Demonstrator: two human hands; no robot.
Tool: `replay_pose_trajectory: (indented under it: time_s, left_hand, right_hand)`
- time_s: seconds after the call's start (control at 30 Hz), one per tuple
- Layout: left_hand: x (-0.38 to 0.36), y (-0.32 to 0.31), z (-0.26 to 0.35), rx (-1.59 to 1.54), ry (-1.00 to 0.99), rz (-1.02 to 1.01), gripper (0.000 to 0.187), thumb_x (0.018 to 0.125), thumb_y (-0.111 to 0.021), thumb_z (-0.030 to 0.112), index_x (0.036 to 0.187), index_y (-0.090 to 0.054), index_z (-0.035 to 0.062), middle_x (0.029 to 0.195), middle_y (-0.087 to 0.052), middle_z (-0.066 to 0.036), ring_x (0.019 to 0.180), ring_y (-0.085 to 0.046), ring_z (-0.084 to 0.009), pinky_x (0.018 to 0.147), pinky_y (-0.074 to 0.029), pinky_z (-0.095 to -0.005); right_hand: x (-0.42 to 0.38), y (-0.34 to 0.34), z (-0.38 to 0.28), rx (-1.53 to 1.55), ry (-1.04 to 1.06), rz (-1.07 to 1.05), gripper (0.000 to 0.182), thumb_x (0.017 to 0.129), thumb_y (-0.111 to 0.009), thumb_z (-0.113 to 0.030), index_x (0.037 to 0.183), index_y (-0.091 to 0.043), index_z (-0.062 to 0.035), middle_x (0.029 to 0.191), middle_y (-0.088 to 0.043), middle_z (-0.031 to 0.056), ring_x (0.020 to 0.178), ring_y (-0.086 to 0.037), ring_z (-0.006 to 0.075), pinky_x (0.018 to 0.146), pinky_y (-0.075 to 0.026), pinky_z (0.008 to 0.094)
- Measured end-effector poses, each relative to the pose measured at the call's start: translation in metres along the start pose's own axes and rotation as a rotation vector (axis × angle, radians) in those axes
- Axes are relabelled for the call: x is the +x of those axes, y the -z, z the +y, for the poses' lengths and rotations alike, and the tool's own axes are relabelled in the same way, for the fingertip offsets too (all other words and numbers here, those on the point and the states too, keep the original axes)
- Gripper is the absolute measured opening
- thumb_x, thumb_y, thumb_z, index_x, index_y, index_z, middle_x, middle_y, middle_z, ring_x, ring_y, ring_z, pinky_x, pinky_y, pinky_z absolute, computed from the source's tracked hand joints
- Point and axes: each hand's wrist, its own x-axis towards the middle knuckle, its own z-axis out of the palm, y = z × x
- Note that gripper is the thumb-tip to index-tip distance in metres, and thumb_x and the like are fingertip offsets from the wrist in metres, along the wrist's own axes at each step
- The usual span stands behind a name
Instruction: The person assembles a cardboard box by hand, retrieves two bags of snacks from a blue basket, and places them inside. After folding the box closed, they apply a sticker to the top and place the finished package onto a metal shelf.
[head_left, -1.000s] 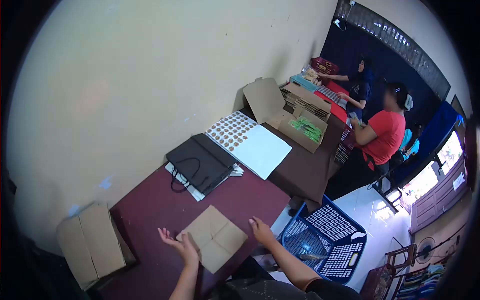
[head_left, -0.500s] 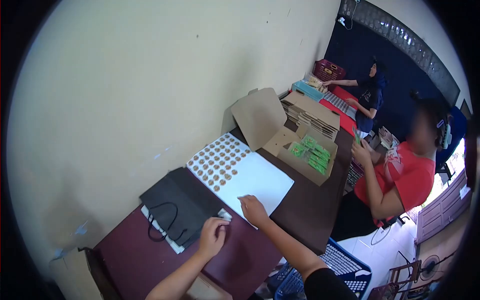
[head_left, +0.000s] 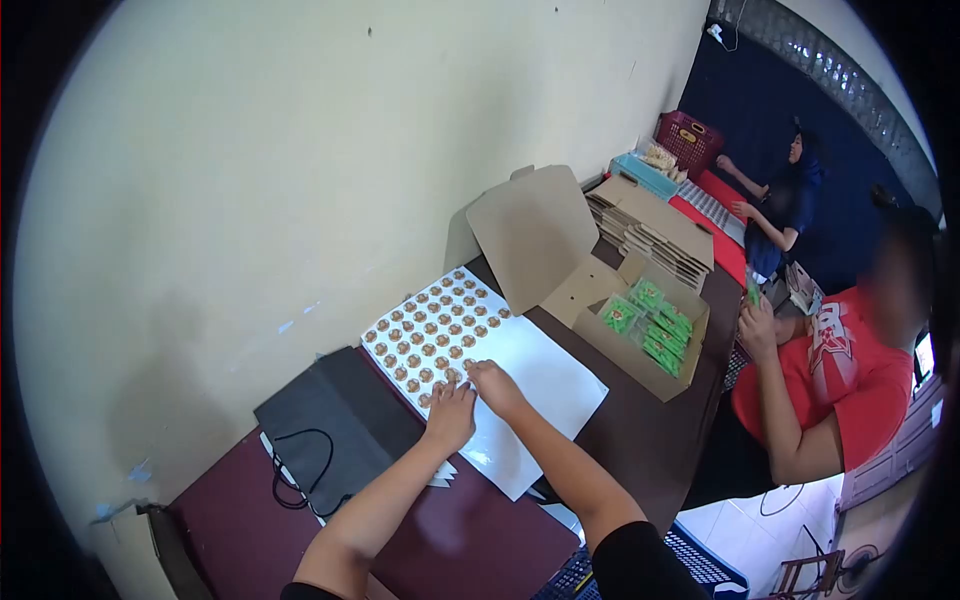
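Note:
Both my hands are at a white sheet (head_left: 545,385) with rows of round brown stickers (head_left: 430,328) on its far-left part. My left hand (head_left: 452,417) rests at the near end of the last row, fingers stretched out on the sheet. Beside it, my right hand (head_left: 496,388) has its fingertips pinched together at the same row. Whatever lies between those fingertips is too small and covered to make out. A dark grey paper bag (head_left: 345,425) with black cord handles lies left of the sheet, close to my left forearm.
Beyond the sheet stands an open cardboard box (head_left: 655,380) of green packets (head_left: 665,335), with stacked flat cartons (head_left: 655,235) behind. A person in a red shirt (head_left: 830,380) is at the right, another in dark clothes (head_left: 780,215) further back. A blue basket (head_left: 705,560) stands below the table edge.
Both hands have moved up and forward onto the last sticker row, from the bag's edge and the sheet's blank part. The view has shifted slightly. The far person's arm has drawn back from the tray.

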Motion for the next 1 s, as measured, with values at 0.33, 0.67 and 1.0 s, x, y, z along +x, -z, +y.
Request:
replay_pose_trajectory:
  time_s: [0.33,0.67,1.0]
  left_hand:
    - [0.004,-0.007,-0.001,0.173,-0.057,0.053,0.032,0.092,-0.041,0.015,0.116,-0.055,0.0002,0.124,-0.056,-0.016,0.120,-0.050,-0.0325,0.107,-0.029,-0.0496]
    - [0.010,-0.005,-0.001,0.262,-0.026,-0.071,0.036,0.095,-0.034,0.020,0.121,-0.054,0.0059,0.131,-0.053,-0.010,0.124,-0.046,-0.0303,0.108,-0.024,-0.0531]
    - [0.015,-0.005,0.001,0.186,0.037,-0.116,0.035,0.091,-0.036,0.016,0.118,-0.056,0.0064,0.130,-0.054,-0.011,0.123,-0.048,-0.0330,0.109,-0.019,-0.0571]
  right_hand:
    - [0.012,0.006,-0.003,-0.173,-0.057,-0.167,0.012,0.072,-0.056,0.001,0.083,-0.061,0.0024,0.090,-0.062,0.0191,0.091,-0.059,0.0322,0.082,-0.049,0.0384]
    - [0.020,0.000,0.007,-0.199,-0.016,-0.187,0.014,0.074,-0.056,-0.002,0.085,-0.063,0.0020,0.085,-0.062,0.0195,0.087,-0.061,0.0319,0.076,-0.051,0.0385]
    - [0.021,0.006,0.016,-0.261,0.129,-0.310,0.016,0.076,-0.052,-0.002,0.089,-0.060,0.0022,0.095,-0.061,0.0168,0.097,-0.059,0.0294,0.083,-0.050,0.0357]
